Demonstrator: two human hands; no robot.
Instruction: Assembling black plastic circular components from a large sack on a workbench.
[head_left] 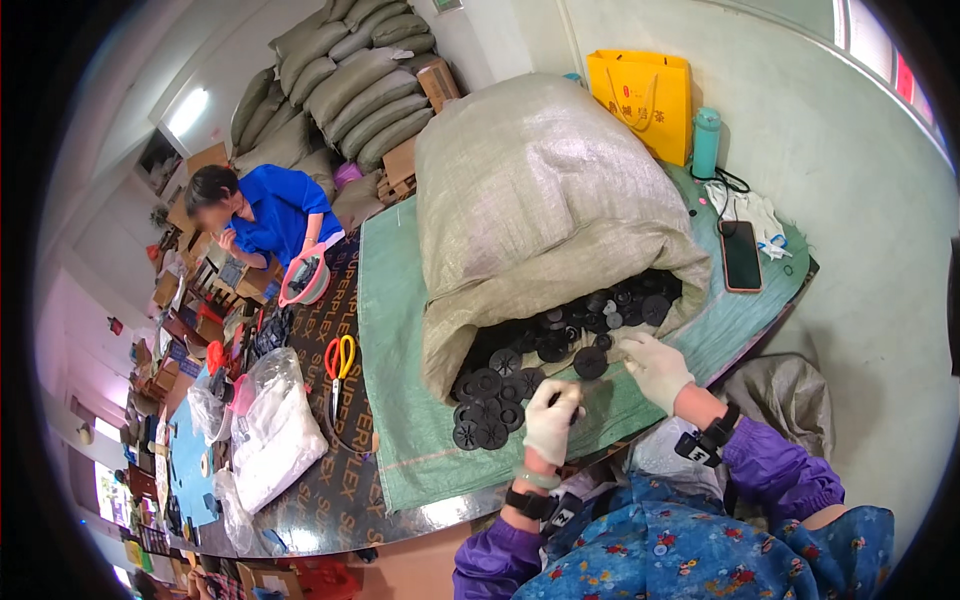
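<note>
A big woven sack (540, 170) lies on its side with its mouth toward me. Black round plastic discs (551, 345) spill from it, some ribbed like wheels, and a heap of them (487, 410) rests on the green sheet at the left of the mouth. My left hand (551, 420), in a white glove, is closed just right of that heap; whatever its fingers hold is too small to make out. At the right of the mouth, my gloved right hand (655, 372) has its fingers stretched toward a single black disc (590, 362), apart from it.
A green woven sheet (400, 330) covers the table. On its right lie a phone (741, 257), white gloves (755, 215), a teal bottle (705, 142) and a yellow bag (645, 110). Scissors (340, 360) and plastic bags (275, 430) sit left. A person in blue holds a pink basket (305, 277).
</note>
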